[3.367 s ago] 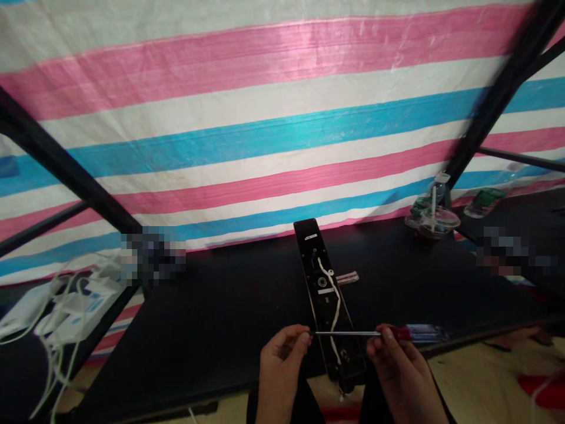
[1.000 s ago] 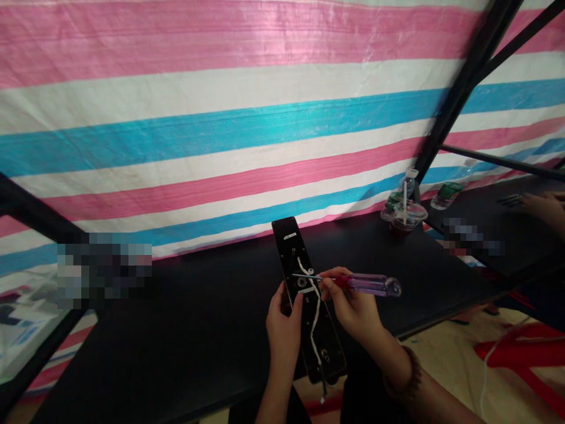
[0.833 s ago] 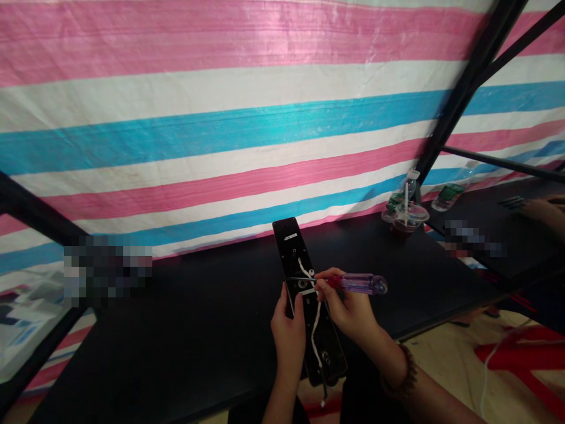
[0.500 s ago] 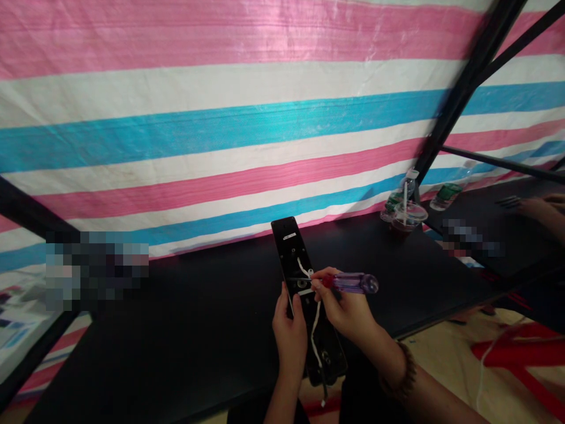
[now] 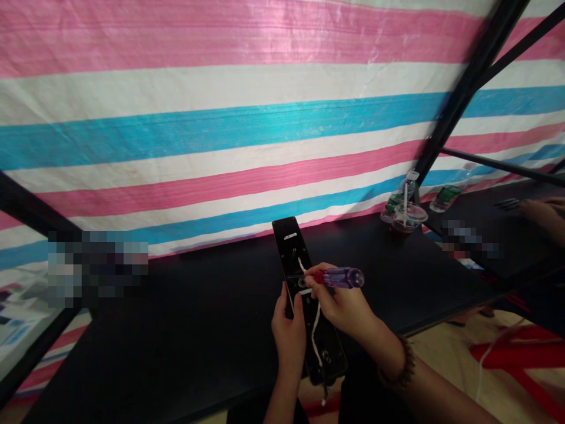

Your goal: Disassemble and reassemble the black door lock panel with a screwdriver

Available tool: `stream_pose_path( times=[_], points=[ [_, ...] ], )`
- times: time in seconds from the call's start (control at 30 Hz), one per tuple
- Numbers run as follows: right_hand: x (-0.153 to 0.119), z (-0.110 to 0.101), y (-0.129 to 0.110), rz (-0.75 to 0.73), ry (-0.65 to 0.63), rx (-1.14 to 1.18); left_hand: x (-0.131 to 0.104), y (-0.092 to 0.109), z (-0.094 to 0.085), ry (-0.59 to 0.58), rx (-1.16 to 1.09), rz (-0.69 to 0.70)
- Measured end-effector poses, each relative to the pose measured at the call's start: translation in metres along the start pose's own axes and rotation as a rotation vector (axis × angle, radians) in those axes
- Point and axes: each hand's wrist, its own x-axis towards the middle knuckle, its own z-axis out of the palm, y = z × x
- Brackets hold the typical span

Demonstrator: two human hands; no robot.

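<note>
A long black panel [image 5: 289, 247], with a white label and small round fittings, lies at an angle across the table's front edge. My left hand [image 5: 289, 330] grips its left side, thumb on top. In my right hand [image 5: 342, 303] is a screwdriver [image 5: 342, 277] with a clear purple handle and red collar, its fingers closed near the collar. The shaft points left over the panel, close to a round fitting; whether the tip touches anything is too dark to tell. A white cable [image 5: 315, 335] runs down the panel, its plug hanging past the lower end.
On the black table [image 5: 198, 318], a lidded cup with a straw [image 5: 408, 218] stands at the back right beside a plastic bottle [image 5: 392, 203]. Another bottle [image 5: 445, 197] is on the neighbouring table, where another person's hand [image 5: 536, 209] shows. Striped sheeting [image 5: 247, 129] rises behind.
My right hand and the screwdriver have shifted slightly left and up over the panel. My left hand and the panel stay nearly in place.
</note>
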Motion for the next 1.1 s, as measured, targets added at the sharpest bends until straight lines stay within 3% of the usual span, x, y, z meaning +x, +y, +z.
stream_pose_path(
  times=[0.27, 0.57, 0.93, 1.1],
  points=[
    [-0.004, 0.000, 0.004, 0.026, 0.001, 0.005, -0.001, 0.005, -0.001, -0.013, -0.061, -0.066],
    [-0.004, -0.002, 0.003, 0.021, 0.002, 0.004, 0.008, 0.008, -0.004, 0.000, -0.104, -0.048],
    [0.000, -0.005, -0.001, -0.007, -0.013, -0.009, 0.017, 0.013, 0.000, -0.005, -0.081, 0.009],
    [-0.003, -0.008, 0.000, 0.057, 0.073, 0.147, 0.019, 0.015, -0.006, 0.023, -0.010, 0.097]
  ],
)
